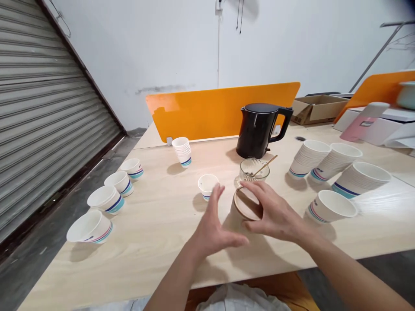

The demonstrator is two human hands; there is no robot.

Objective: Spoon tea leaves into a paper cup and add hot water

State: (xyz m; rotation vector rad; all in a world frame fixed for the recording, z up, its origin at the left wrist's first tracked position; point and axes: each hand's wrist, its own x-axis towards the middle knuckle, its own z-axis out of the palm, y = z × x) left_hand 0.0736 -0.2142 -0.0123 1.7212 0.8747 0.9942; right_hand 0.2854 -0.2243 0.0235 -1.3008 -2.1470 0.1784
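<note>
A jar with a wooden lid [244, 206] stands on the light wooden table [155, 233]. My right hand [275, 212] rests on the lid, fingers curled over its top and right side. My left hand [215, 224] is open, fingers straight, just left of the jar and apart from it. A single paper cup [207, 185] stands just beyond my left hand. Behind the jar is a ribbed glass bowl [253, 170] with a thin gold spoon [266, 166] leaning in it.
A black kettle [259, 129] stands behind the bowl, before an orange divider [220, 108]. Several paper cups [105, 199] line the left edge; a short cup stack [183, 151] stands mid-table. Stacks of cups [337, 170] lie on the right. A cardboard box [316, 108] sits far right.
</note>
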